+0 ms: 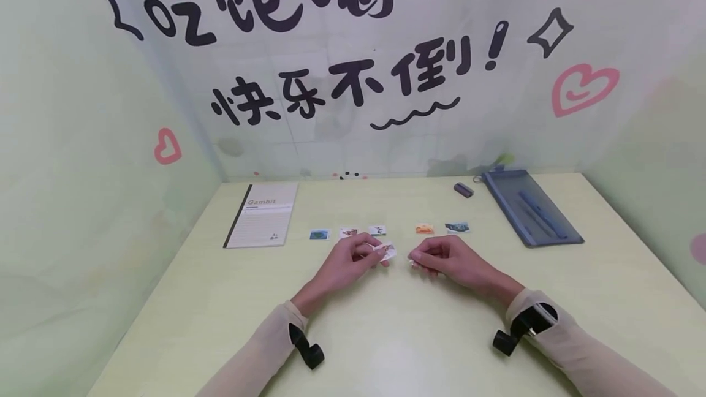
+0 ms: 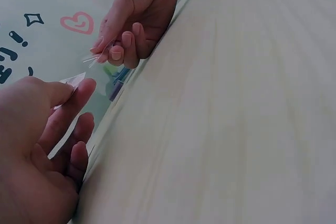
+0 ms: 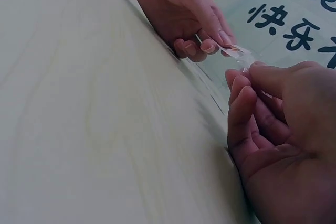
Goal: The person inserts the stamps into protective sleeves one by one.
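My left hand (image 1: 349, 260) pinches a small white picture card (image 1: 388, 251) with an orange-brown print between thumb and forefinger. Facing it, my right hand (image 1: 453, 258) holds thin see-through slips (image 2: 92, 59) between thumb and fingertips; what they are exactly I cannot tell. The two hands are close together above the table, a small gap between them in the head view. Behind the left hand lie a blue-green card (image 1: 319, 234), a brownish card (image 1: 349, 232) partly covered by that hand, and a green-and-white card (image 1: 377, 230). Beyond the right hand are an orange card (image 1: 424, 229) and a blue card (image 1: 456, 226).
A notebook (image 1: 261, 216) lies at the back left of the pale table (image 1: 386, 336). At the back right rest a blue zip pouch (image 1: 510, 201) with a pen (image 1: 543, 214) in it and a small dark block (image 1: 463, 190). A printed wall cloth (image 1: 331, 146) closes off the back.
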Available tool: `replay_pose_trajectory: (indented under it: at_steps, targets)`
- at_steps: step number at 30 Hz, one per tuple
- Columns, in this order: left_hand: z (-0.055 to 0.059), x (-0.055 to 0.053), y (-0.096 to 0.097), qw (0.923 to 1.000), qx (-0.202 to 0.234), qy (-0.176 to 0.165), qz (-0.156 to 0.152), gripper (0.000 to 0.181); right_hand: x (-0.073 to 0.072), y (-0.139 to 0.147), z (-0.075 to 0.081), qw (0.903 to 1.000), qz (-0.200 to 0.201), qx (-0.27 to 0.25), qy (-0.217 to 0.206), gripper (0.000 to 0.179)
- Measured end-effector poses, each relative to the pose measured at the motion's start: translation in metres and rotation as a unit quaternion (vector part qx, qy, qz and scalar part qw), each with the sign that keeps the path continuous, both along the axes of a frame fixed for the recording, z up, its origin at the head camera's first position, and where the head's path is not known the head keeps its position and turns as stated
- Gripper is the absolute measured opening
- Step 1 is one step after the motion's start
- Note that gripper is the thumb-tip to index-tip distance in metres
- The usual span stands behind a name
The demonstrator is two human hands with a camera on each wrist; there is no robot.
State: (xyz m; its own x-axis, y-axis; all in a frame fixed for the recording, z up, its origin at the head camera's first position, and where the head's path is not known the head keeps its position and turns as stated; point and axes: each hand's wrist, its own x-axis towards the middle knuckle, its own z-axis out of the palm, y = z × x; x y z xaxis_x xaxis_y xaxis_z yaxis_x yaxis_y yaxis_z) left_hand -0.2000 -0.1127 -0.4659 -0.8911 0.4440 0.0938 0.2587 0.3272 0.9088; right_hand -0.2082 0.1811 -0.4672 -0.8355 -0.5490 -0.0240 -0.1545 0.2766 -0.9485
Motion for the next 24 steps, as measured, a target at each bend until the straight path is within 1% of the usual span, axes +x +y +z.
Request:
replay_pose_trajectory:
  at_steps: [7, 13, 20, 24]
  targets:
    - [0.0007, 0.0024, 0.0037, 0.9999, -0.017, 0.0, -0.001, 0.022, -0.0011, -0.0001, -0.003, 1.0, 0.002, -0.006, -0.006, 0.024]
    - [-0.0002, 0.0018, 0.004, 0.9999, -0.016, -0.001, -0.004, 0.022, -0.0013, 0.0006, -0.0021, 1.0, 0.004, -0.004, -0.004, 0.023]
    - [-0.0007, 0.0016, 0.0035, 0.9999, -0.014, -0.001, -0.009, 0.024, -0.0003, -0.0004, -0.0009, 0.9999, -0.002, -0.002, -0.01, 0.022]
    - [0.0, 0.0014, 0.0025, 0.9999, -0.011, -0.006, -0.007, 0.025, 0.0004, -0.0009, -0.0003, 0.9999, -0.006, -0.001, -0.013, 0.022]
